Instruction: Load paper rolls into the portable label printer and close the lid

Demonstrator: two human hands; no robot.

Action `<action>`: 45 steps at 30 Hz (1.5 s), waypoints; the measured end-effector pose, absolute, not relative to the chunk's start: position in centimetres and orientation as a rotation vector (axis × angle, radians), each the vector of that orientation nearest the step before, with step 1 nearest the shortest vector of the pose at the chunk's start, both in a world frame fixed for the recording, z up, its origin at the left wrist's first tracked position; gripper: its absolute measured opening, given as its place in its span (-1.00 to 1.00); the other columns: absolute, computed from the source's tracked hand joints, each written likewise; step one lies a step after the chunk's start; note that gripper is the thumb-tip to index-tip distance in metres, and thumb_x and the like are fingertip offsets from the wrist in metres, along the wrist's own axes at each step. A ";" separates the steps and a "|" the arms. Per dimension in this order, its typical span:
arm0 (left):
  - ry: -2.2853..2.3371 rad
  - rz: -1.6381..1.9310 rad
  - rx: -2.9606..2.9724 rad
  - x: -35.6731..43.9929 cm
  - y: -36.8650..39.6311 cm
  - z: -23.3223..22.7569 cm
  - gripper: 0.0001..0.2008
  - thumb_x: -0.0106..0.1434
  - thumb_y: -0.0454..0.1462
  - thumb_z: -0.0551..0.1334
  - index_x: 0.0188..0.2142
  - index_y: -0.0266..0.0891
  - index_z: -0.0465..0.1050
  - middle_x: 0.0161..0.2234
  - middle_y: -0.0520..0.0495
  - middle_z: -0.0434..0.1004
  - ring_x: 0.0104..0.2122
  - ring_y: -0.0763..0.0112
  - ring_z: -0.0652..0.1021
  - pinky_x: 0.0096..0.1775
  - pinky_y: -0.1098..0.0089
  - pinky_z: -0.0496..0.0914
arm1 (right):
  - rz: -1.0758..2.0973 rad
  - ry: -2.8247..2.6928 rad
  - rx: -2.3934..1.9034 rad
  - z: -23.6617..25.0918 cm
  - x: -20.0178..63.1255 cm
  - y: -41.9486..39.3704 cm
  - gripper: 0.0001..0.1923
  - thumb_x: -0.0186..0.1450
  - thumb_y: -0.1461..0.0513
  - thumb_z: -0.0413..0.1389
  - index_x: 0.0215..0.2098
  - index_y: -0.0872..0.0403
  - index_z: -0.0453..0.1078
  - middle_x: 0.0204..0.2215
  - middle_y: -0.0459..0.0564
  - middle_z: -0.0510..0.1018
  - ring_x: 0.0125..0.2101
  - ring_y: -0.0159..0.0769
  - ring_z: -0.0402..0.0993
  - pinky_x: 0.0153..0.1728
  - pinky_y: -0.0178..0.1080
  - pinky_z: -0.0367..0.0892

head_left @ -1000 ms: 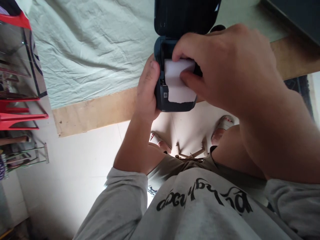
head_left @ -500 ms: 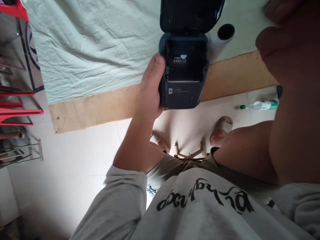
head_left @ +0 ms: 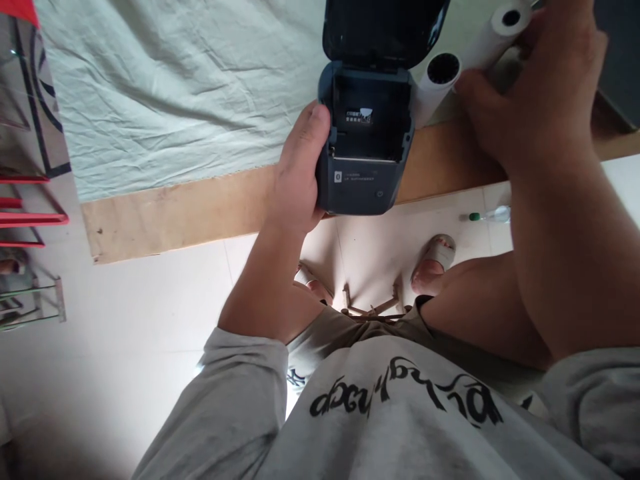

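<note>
Pale green cloth (head_left: 165, 93) over wooden table (head_left: 190, 213), white tiled floor (head_left: 150, 313)

The left hand (head_left: 295, 180) grips a dark small printer (head_left: 365, 153) by its side, thumb on the upper edge, with the lid (head_left: 385, 30) swung up and the paper bay bare. The right hand (head_left: 535, 100) closes on a white paper roll (head_left: 493, 33) beside a second roll (head_left: 435, 83) lying on the bench (head_left: 200, 213), which is partly covered by a pale green cloth (head_left: 175, 93). Below, sandalled feet stand on the tiled floor (head_left: 150, 300).
</note>
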State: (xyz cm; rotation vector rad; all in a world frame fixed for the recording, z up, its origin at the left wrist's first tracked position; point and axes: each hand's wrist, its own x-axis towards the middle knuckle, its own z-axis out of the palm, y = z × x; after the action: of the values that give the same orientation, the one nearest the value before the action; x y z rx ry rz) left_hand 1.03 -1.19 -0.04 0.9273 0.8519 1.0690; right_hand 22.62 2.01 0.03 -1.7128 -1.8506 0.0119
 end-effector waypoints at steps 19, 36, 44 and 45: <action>0.819 1.124 0.946 0.4 -1.3 -0.1 -0.68 0.19 0.06 -0.07 -0.26 0.10 0.36 -0.42 -0.01 0.41 -0.29 0.24 0.44 -0.34 0.28 0.32 | 0.114 -2.088 -1.374 0.8 18.6 -0.5 -0.44 -0.02 0.37 -0.10 0.00 0.21 0.08 -0.11 0.10 0.20 -0.09 -0.48 0.21 -0.05 -0.44 0.18; 0.740 1.145 0.888 0.9 -1.2 0.3 -0.77 0.21 -0.05 -0.04 -0.40 -0.01 0.30 -0.22 0.05 0.42 -0.19 0.19 0.42 -0.31 0.20 0.33 | 0.123 -2.131 -1.441 0.2 19.5 -0.6 -0.59 0.09 0.20 -0.04 -0.06 0.05 0.23 -0.17 0.04 0.21 -0.10 -0.48 0.18 -0.06 -0.44 0.16; 0.683 1.163 0.902 1.0 -1.1 0.2 -0.78 0.24 -0.08 -0.06 -0.37 -0.03 0.29 -0.23 0.03 0.43 -0.12 0.20 0.41 -0.30 0.21 0.33 | 0.192 -2.156 -1.387 0.1 19.4 -0.7 -0.49 0.02 0.31 -0.06 -0.02 0.09 0.16 -0.18 0.03 0.26 -0.13 -0.50 0.20 -0.06 -0.44 0.17; 0.678 1.160 0.893 1.1 -1.1 0.2 -0.78 0.24 -0.08 -0.05 -0.37 -0.03 0.29 -0.23 0.03 0.44 -0.11 0.19 0.41 -0.30 0.21 0.33 | 0.149 -2.150 -1.419 0.1 19.4 -0.7 -0.53 0.05 0.27 -0.06 -0.03 0.06 0.20 -0.17 0.05 0.22 -0.11 -0.49 0.18 -0.06 -0.43 0.17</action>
State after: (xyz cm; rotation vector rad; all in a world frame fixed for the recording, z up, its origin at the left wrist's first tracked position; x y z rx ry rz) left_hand 1.07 -1.12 0.20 0.8926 0.6776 1.1604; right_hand 19.41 -0.71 0.11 -1.4193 -2.1501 0.1489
